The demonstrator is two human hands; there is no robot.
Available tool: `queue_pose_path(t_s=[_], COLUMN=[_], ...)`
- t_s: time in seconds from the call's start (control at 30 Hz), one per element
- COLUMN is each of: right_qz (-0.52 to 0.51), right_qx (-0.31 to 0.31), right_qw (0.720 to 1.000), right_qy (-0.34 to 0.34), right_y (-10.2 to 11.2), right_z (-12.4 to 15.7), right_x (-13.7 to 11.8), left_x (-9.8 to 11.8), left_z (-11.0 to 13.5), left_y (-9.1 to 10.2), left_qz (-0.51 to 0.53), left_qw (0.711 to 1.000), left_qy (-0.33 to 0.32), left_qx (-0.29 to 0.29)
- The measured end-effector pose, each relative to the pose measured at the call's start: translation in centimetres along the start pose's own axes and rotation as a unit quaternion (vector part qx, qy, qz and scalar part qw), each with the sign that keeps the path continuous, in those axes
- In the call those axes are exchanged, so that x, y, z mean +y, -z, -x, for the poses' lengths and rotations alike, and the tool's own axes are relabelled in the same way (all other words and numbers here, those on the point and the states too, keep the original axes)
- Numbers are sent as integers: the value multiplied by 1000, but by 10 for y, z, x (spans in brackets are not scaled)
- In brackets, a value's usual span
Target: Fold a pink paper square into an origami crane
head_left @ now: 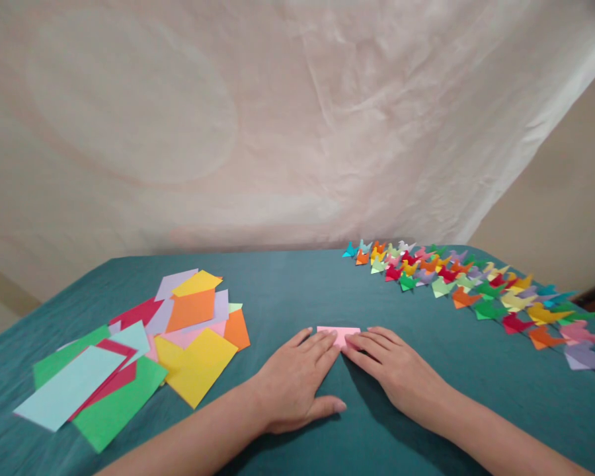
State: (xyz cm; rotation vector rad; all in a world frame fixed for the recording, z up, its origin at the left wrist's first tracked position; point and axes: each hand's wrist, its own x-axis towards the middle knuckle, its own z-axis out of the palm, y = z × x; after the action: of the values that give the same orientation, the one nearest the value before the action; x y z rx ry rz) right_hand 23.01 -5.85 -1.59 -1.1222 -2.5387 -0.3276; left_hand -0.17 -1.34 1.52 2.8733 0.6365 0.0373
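Observation:
A small folded pink paper [338,332] lies flat on the teal tablecloth [297,284] in front of me. My left hand [293,382] rests palm down with its fingers stretched out, fingertips pressing the paper's left part. My right hand [395,369] also lies flat and open, fingertips on the paper's right part. Both hands meet at the paper's near edge.
A loose pile of coloured paper squares [143,344] is spread at the left. Rows of several small folded paper figures [476,287] in many colours run along the right side. A pale cloth backdrop [258,119] hangs behind the table.

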Motion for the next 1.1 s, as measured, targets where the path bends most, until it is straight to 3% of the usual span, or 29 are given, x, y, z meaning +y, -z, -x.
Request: queue_pose_path(t_s=[0.6,0.97,1.1], right_qz=[41,-28,-34], right_qx=[-25,54,49], right_qw=[999,998,998], right_qy=[-4,-15,-15], right_y=[11,3,-1], right_z=[4,2,3], right_x=[11,8,4], left_x=[-1,0,0], left_z=[-2,-4,-7], left_y=[2,2,2], left_qz=[-28,-21,-26], left_qw=[999,999,999], left_qy=[-6,-6,-6], left_qx=[13,27,30])
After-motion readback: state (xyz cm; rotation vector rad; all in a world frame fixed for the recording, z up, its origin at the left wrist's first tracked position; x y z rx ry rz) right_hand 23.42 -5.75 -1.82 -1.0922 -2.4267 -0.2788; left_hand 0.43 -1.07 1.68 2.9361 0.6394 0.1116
